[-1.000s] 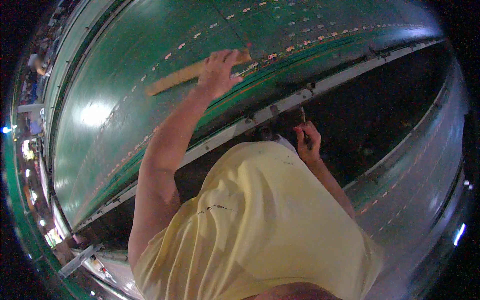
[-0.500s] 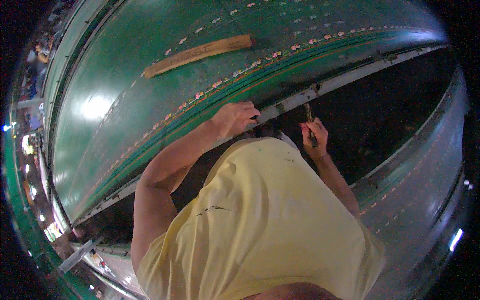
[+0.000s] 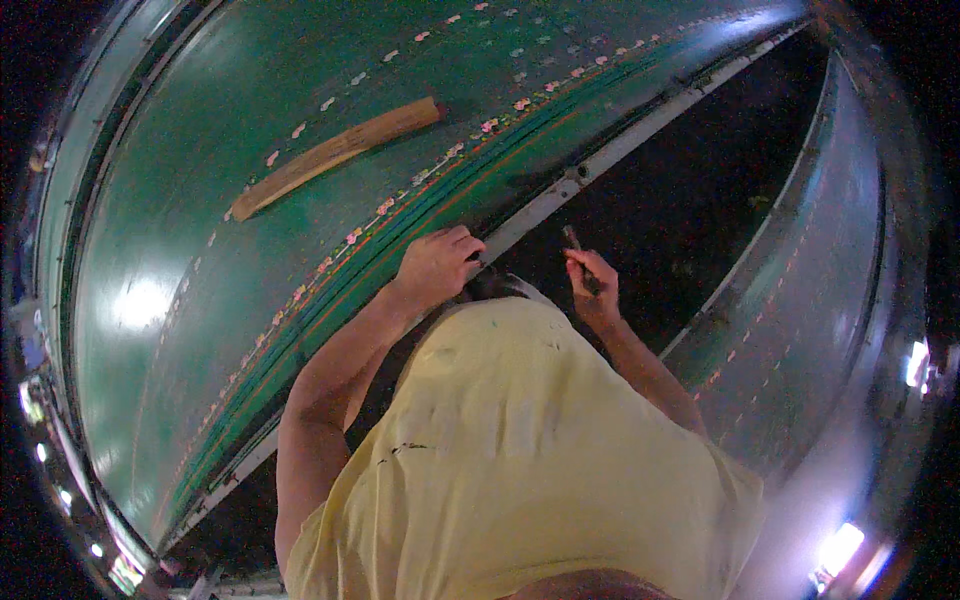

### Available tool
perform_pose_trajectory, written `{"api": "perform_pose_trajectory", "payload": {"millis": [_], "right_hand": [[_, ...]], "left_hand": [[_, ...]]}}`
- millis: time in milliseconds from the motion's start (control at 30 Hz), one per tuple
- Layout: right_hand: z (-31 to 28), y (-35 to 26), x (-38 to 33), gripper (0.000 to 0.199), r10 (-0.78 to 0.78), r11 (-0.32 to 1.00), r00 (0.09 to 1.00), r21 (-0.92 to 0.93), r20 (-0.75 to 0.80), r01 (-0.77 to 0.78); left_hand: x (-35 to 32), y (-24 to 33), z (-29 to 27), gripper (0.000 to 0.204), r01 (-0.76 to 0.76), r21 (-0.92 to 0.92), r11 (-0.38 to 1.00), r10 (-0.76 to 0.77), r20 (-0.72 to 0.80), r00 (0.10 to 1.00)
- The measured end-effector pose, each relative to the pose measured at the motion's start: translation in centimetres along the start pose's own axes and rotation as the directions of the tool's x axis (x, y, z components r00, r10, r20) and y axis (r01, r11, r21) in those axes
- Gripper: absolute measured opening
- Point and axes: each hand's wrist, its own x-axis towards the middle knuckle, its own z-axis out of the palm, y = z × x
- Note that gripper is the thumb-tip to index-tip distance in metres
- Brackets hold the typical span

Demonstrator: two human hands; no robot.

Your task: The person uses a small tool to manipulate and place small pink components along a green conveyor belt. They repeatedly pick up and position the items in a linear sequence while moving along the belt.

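My left hand (image 3: 438,266) rests at the edge of the long green table (image 3: 215,110), beside its pale metal rail (image 3: 625,148). Its fingers are curled toward the thumb, and a small dark spot shows between them; what they hold, if anything, is not clear. Over the dark gap to the right of the rail, my right hand (image 3: 597,295) is closed around a thin, dark rod-shaped tool (image 3: 571,238). The tool's tip sticks up past the fingers; its kind cannot be made out.
A wooden bar (image 3: 340,158) lies on the green surface among rows of small pink and white printed flowers. Across the dark gap runs another long table (image 3: 775,330) on the right. Bright lamps (image 3: 838,550) glow at the rim.
The view has turned, so the rail now runs more steeply and the wooden bar appears further left. Both hands keep their closed poses; the tool in my right hand leans more to the left.
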Motion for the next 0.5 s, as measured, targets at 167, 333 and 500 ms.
{"api": "perform_pose_trajectory", "payload": {"millis": [167,333,500], "right_hand": [[-3.1,-0.1,0.3,0.026,0.179,0.983,0.983,0.036,-0.040,-0.177],[-4.6,-1.1,4.4,0.029,-0.131,0.957,0.981,-0.275,-0.142,0.088],[-3.8,-2.1,10.8,0.034,-0.207,0.899,0.972,-0.413,-0.106,0.147]], "left_hand": [[0.5,0.7,-0.5,0.024,0.007,-0.032,0.999,-0.009,-0.080,0.997],[2.2,1.4,-1.9,0.026,0.058,-0.090,0.994,-0.060,-0.021,0.998],[6.5,2.8,-1.4,0.022,0.100,-0.201,0.974,-0.117,-0.076,0.990]]}}
